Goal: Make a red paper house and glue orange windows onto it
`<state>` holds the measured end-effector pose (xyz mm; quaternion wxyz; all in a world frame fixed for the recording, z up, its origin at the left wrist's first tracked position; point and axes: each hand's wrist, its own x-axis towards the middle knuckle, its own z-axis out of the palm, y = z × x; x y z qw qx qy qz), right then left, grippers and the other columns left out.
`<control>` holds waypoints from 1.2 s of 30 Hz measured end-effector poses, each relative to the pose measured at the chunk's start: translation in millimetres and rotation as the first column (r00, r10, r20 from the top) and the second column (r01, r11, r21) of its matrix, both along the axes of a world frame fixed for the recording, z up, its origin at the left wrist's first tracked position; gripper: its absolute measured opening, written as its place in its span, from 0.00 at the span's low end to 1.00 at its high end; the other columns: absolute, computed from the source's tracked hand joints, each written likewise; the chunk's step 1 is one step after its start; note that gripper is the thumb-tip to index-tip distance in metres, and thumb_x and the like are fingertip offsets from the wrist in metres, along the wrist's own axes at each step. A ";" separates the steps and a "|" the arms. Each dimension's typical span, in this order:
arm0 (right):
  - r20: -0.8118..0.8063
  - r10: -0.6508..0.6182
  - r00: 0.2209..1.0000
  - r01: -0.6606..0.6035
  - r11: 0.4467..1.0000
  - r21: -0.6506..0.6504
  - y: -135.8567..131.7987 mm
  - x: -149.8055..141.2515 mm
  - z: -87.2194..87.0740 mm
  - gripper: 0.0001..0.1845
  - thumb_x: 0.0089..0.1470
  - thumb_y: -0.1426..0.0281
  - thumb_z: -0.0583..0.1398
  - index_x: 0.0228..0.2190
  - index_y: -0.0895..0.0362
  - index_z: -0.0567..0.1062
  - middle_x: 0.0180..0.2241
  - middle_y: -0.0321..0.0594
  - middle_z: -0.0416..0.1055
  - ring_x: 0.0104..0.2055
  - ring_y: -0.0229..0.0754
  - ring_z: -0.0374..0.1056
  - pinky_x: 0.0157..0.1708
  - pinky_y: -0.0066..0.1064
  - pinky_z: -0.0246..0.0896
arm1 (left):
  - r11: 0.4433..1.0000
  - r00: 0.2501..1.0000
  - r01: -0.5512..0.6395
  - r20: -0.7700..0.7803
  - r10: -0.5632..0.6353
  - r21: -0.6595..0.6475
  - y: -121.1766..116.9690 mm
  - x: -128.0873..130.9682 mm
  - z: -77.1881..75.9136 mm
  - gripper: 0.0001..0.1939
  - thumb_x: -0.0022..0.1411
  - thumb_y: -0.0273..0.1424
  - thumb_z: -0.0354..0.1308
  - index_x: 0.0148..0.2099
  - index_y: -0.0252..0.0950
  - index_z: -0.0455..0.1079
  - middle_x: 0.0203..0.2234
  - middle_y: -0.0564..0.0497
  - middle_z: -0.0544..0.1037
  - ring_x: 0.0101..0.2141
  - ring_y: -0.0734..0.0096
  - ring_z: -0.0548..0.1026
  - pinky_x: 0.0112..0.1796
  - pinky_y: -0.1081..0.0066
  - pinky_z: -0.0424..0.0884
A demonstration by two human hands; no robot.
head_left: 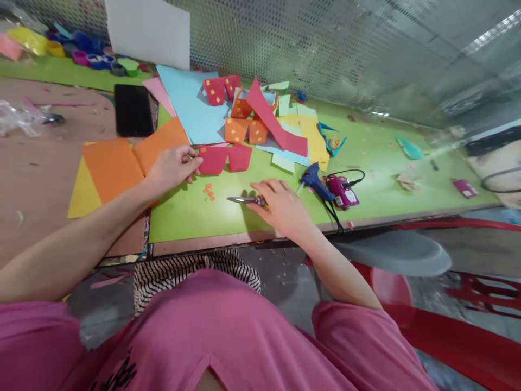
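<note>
My left hand [173, 167] rests on the green table and pinches the left edge of a red folded paper piece [225, 158]. My right hand [280, 205] lies over the handles of a pair of scissors [244, 200], whose metal blades point left on the green table [366, 163]. Small orange paper scraps [209, 191] lie between the two hands. Beyond them stand orange paper boxes with yellow squares [244, 129] and another red piece with yellow squares [221, 88].
A folded orange sheet [122, 160] lies under my left forearm on a yellow one. A blue glue gun [315, 181] and a pink charger [342, 191] sit right of my right hand. Light blue paper [191, 103], a black tablet [133, 109] and a red chair [468, 326] are around.
</note>
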<state>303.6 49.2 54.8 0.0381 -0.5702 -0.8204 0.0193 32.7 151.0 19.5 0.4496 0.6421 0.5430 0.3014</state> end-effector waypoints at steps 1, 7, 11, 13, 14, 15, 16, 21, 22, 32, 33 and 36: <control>0.014 0.008 1.000 -0.008 1.000 -0.016 -6.1 11.3 -5.7 0.18 0.65 0.62 0.61 0.54 0.55 0.76 0.50 0.50 0.75 0.52 0.57 0.69 0.50 0.49 0.68 | 1.000 1.000 0.004 0.007 -0.004 -0.001 0.4 -0.4 -0.3 0.07 0.63 0.37 0.60 0.38 0.38 0.70 0.27 0.51 0.82 0.20 0.74 0.73 0.25 0.73 0.69; 0.018 0.033 0.999 -0.032 0.999 -0.015 4.9 43.9 -19.9 0.15 0.67 0.65 0.59 0.52 0.53 0.78 0.53 0.48 0.75 0.55 0.54 0.69 0.57 0.50 0.66 | 1.000 1.000 -0.012 -0.024 0.012 -0.005 0.0 -0.5 0.2 0.07 0.63 0.36 0.60 0.38 0.38 0.70 0.27 0.52 0.83 0.20 0.76 0.73 0.24 0.75 0.68; -0.019 0.017 1.000 -0.015 0.993 0.114 17.9 26.5 -13.0 0.15 0.67 0.66 0.59 0.52 0.54 0.78 0.53 0.49 0.75 0.56 0.55 0.68 0.57 0.51 0.65 | 0.999 0.998 -0.031 -0.048 0.030 -0.020 -0.9 1.3 2.1 0.06 0.64 0.36 0.60 0.37 0.39 0.70 0.27 0.52 0.83 0.21 0.76 0.73 0.25 0.74 0.69; -0.059 0.030 0.998 -0.021 0.989 0.146 16.7 16.5 -9.0 0.14 0.67 0.67 0.58 0.50 0.55 0.79 0.50 0.49 0.76 0.54 0.54 0.70 0.56 0.49 0.67 | 0.999 0.998 -0.035 -0.047 0.034 -0.024 -0.8 1.8 2.4 0.06 0.63 0.36 0.60 0.37 0.39 0.70 0.27 0.52 0.82 0.20 0.76 0.73 0.25 0.74 0.68; -0.071 0.021 0.997 -0.010 0.988 0.152 14.9 14.3 -7.4 0.13 0.68 0.67 0.57 0.49 0.55 0.79 0.48 0.49 0.76 0.53 0.54 0.70 0.54 0.48 0.67 | 0.999 0.998 -0.035 -0.043 0.034 -0.025 -0.6 1.8 2.4 0.06 0.63 0.36 0.60 0.37 0.39 0.69 0.27 0.52 0.82 0.20 0.76 0.73 0.24 0.74 0.67; -0.077 -0.001 0.997 0.012 0.988 0.154 12.9 14.8 -6.2 0.13 0.68 0.68 0.56 0.47 0.55 0.79 0.47 0.49 0.77 0.51 0.53 0.71 0.52 0.48 0.68 | 0.999 0.999 -0.031 -0.040 0.030 -0.026 -0.5 1.6 2.3 0.07 0.63 0.36 0.61 0.37 0.39 0.69 0.27 0.52 0.82 0.20 0.76 0.73 0.24 0.74 0.67; -0.078 -0.035 0.996 0.047 0.986 0.160 11.1 18.0 -5.3 0.13 0.68 0.69 0.56 0.47 0.55 0.80 0.46 0.48 0.77 0.50 0.53 0.72 0.51 0.47 0.69 | 0.999 0.999 -0.028 -0.038 0.027 -0.030 -0.4 1.3 2.4 0.07 0.63 0.36 0.61 0.37 0.39 0.69 0.27 0.52 0.82 0.20 0.76 0.72 0.23 0.74 0.66; -0.049 -0.289 0.956 0.293 0.936 0.194 9.6 58.8 -4.0 0.14 0.66 0.70 0.54 0.43 0.54 0.80 0.42 0.47 0.78 0.45 0.52 0.73 0.43 0.43 0.68 | 0.998 0.999 -0.034 -0.033 0.033 -0.060 -1.7 -1.9 4.4 0.07 0.66 0.36 0.59 0.38 0.38 0.69 0.28 0.54 0.81 0.21 0.78 0.70 0.24 0.73 0.64; -0.046 -0.333 0.942 0.336 0.924 0.185 10.5 66.9 -3.3 0.14 0.65 0.71 0.55 0.42 0.54 0.81 0.41 0.47 0.78 0.45 0.51 0.73 0.42 0.41 0.67 | 0.997 0.999 -0.035 -0.027 0.034 -0.064 -2.2 -2.6 4.7 0.07 0.67 0.36 0.59 0.38 0.38 0.69 0.28 0.54 0.81 0.22 0.78 0.70 0.25 0.74 0.64; -0.337 -0.067 0.939 0.052 0.997 -0.053 13.4 25.4 -10.0 0.09 0.66 0.68 0.59 0.39 0.55 0.80 0.39 0.42 0.77 0.42 0.44 0.72 0.43 0.37 0.66 | 0.995 0.999 -0.052 0.000 0.052 -0.091 -3.4 -1.3 3.1 0.09 0.66 0.38 0.60 0.37 0.39 0.68 0.29 0.53 0.80 0.22 0.76 0.69 0.26 0.70 0.65; -0.349 0.001 0.937 -0.021 0.998 -0.052 13.0 10.3 -13.7 0.09 0.66 0.67 0.59 0.39 0.54 0.80 0.40 0.42 0.77 0.43 0.44 0.72 0.44 0.37 0.66 | 0.994 0.998 -0.058 0.003 0.058 -0.088 -2.9 -1.0 2.5 0.09 0.65 0.38 0.60 0.37 0.39 0.68 0.28 0.53 0.80 0.22 0.75 0.69 0.26 0.69 0.64; -0.321 0.125 0.939 -0.148 0.988 -0.049 14.0 -24.8 -18.7 0.12 0.68 0.64 0.57 0.39 0.54 0.79 0.41 0.44 0.77 0.46 0.46 0.71 0.46 0.38 0.65 | 0.994 0.997 -0.070 0.019 0.071 -0.079 -1.7 -1.0 1.0 0.10 0.61 0.39 0.62 0.36 0.40 0.68 0.27 0.51 0.81 0.20 0.73 0.70 0.24 0.69 0.63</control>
